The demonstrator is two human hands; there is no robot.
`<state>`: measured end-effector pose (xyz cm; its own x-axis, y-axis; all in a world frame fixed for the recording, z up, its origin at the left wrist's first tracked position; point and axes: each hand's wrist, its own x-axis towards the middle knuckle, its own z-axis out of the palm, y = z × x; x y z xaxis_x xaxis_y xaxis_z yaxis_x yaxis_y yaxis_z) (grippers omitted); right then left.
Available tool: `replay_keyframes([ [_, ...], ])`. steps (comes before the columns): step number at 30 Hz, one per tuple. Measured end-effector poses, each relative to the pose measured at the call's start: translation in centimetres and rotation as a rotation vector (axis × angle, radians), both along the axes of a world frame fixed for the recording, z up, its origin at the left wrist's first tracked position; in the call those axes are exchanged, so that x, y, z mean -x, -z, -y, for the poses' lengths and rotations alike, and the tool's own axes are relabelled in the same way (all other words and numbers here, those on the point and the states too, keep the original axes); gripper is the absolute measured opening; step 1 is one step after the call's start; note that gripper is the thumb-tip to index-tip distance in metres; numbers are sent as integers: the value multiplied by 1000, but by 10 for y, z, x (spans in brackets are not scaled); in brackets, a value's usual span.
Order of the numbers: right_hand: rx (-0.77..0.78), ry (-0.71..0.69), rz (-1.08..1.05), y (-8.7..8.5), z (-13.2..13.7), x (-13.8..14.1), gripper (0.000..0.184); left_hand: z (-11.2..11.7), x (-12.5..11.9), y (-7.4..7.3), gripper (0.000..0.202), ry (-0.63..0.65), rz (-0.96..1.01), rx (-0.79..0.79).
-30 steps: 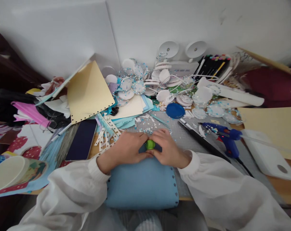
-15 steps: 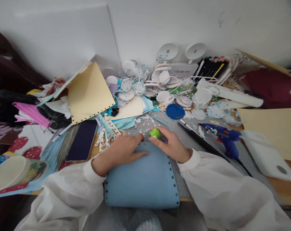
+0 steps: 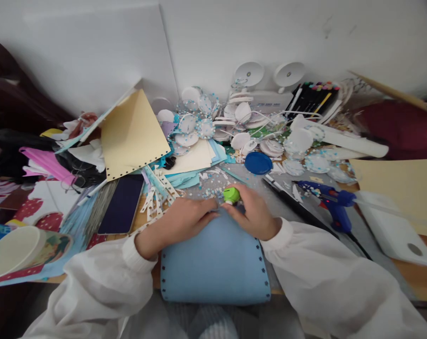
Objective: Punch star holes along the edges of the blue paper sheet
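Sitting far L: white paper cup (image 3: 55, 247) w/ printed side, pale inside showing. Light-blue paper sheet (image 3: 215, 268), punched side edges, overhangs near edge of wooden table (image 3: 420, 285); grey mat (image 3: 275, 205) shows beside R hand (image 3: 255, 212). R hand's closed on lime-green plastic punch (image 3: 231, 194) at sheet's far edge; L hand (image 3: 182, 219) touches same edge, thumb nr fingers, can't tell if pinching.

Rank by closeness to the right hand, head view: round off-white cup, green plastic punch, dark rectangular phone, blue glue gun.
1. Green punch, in the right hand
2. Glue gun, right side
3. Phone, left side
4. Cup, far left
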<state>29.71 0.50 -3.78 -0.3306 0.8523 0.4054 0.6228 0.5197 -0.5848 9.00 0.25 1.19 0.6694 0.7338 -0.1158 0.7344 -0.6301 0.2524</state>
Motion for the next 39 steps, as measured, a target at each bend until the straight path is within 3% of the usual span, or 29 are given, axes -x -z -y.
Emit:
replay_keyframes([
  [7,50,60,86,9,-2,-1,41,-17,33,-20,21,35,77,226],
  [12,50,57,52,7,0,0,41,-25,50,-31,26,31,129,279],
  [19,-26,14,44,6,3,-1,41,-20,35,-23,18,-11,134,175],
  [24,-84,-64,57,5,4,-4,40,-20,27,-16,19,60,272,202],
  [29,-128,-103,85,5,4,-5,39,-20,26,-15,17,77,276,242],
  [34,-213,-121,123,4,3,-5,39,-20,24,-13,12,41,252,256],
  [39,-203,-121,129,3,3,-5,40,-21,24,-16,6,8,226,255],
])
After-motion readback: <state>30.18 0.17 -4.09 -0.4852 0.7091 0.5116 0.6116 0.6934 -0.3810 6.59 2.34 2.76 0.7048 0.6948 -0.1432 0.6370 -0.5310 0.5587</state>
